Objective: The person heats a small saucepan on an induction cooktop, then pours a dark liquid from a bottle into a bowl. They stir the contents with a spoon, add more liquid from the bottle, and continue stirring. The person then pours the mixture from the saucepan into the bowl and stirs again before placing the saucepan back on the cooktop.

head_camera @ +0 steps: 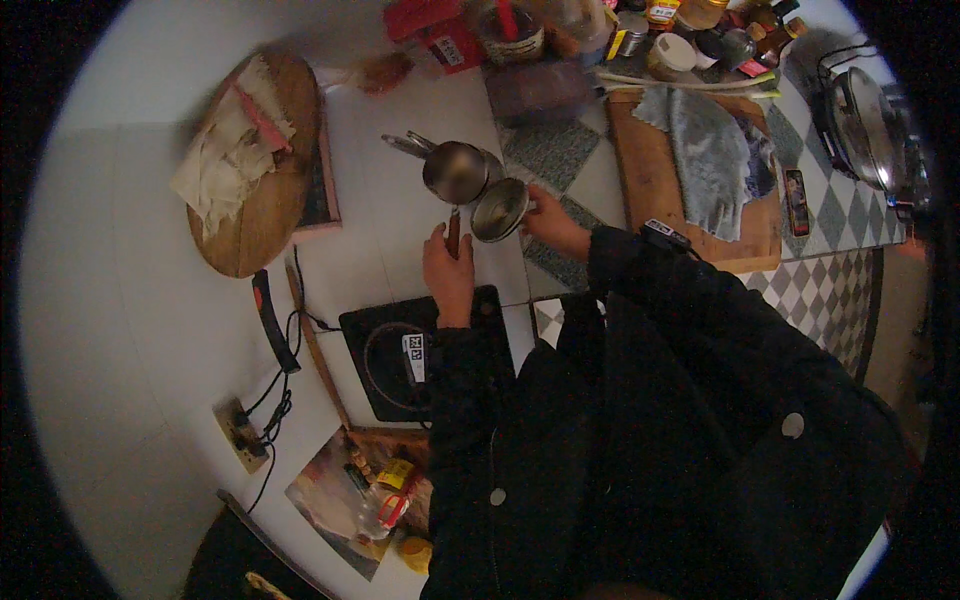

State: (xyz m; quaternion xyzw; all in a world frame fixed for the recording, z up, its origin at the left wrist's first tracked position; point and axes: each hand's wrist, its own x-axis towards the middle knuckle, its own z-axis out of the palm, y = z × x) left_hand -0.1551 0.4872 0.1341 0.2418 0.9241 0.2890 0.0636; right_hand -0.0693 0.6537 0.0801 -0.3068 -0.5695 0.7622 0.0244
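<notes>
My left hand (450, 262) is closed around the brown handle (454, 234) of a small saucepan (454, 172), whose round interior faces up and looks blurred. Just right of the pan, my right hand (551, 221) holds a glass lid with a metal rim (500, 210), tilted at the pan's lower right edge. Whether lid and pan touch, I cannot tell. Metal handles (409, 144) stick out beyond the pan at its upper left. Below my left hand lies a black induction cooktop (390, 360), partly covered by my sleeve.
A wooden board (645, 172) with grey cloths (709, 165) lies at the right, beside a phone (797, 202). Jars and bottles (705, 45) crowd the back. A round wooden board (289, 202) leans at the left. Cables (289, 397) run from a wall socket (240, 435).
</notes>
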